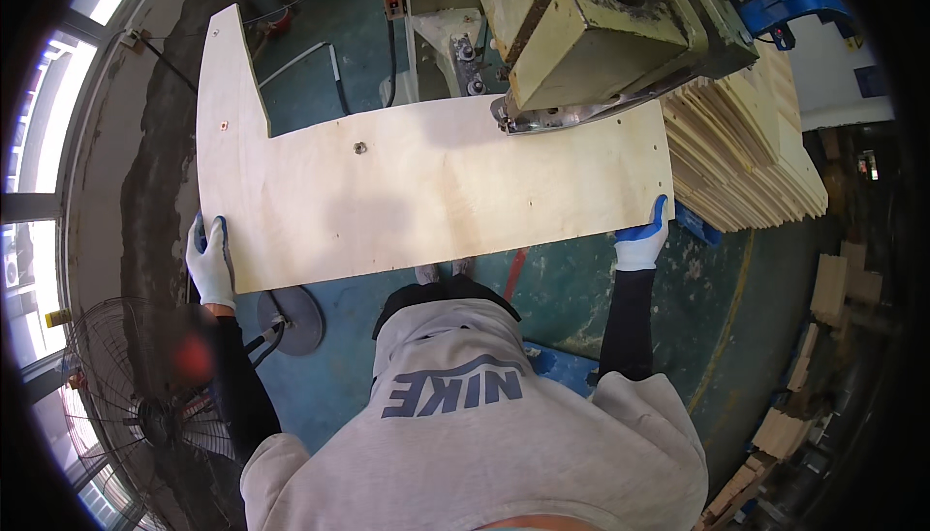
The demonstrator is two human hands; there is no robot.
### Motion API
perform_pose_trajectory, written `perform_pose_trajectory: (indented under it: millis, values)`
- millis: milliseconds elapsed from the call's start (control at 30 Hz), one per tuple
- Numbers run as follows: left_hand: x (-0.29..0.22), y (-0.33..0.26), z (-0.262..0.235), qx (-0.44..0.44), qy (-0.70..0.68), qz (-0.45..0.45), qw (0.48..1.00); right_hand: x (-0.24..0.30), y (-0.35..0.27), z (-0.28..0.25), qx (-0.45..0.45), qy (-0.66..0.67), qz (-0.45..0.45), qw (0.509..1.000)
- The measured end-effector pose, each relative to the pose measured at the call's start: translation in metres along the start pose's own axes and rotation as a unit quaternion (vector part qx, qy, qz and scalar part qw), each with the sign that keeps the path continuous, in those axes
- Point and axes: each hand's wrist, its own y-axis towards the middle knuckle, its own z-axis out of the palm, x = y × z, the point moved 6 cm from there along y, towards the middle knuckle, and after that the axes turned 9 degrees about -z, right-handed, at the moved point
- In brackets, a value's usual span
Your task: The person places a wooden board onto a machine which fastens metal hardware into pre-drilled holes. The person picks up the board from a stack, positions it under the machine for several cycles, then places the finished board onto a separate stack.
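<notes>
Plywood panel point(436, 187), left hand point(210, 262) clasping near-left corner, right hand point(640, 244) clasping near-right corner

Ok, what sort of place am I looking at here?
Probably a woodworking workshop or small factory: a large wooden board cut to shape lies under the arm of a heavy machine, and a thick stack of pale boards sits to the right.

Room over the panel point(426, 182) is open, save 1 machine head point(605, 46) (right).
</notes>
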Motion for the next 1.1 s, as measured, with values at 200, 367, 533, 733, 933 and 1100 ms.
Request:
perform_pose_trajectory:
  millis: [200,367,533,733,933,1100]
  values:
    - [0.027,0.028,-0.085,-0.051,0.059,-0.031,0.996,-0.032,-0.069,0.037,0.022,0.067,0.081,0.994]
    - [0.052,0.077,-0.187,-0.081,0.089,-0.002,0.993,-0.082,-0.114,0.078,0.003,0.016,0.1,0.995]
    - [0.033,0.091,-0.158,-0.049,0.067,-0.006,0.997,-0.103,-0.108,0.077,-0.037,0.039,0.059,0.997]
    - [0.074,0.121,-0.168,-0.038,0.089,-0.023,0.995,-0.098,-0.113,0.082,-0.026,0.005,0.027,0.999]
    - [0.073,0.136,-0.166,-0.016,0.108,-0.039,0.993,-0.098,-0.127,0.085,-0.065,-0.007,0.011,0.998]
    - [0.06,0.138,-0.163,0.013,0.097,-0.032,0.995,-0.108,-0.136,0.102,-0.074,0.036,-0.017,0.996]
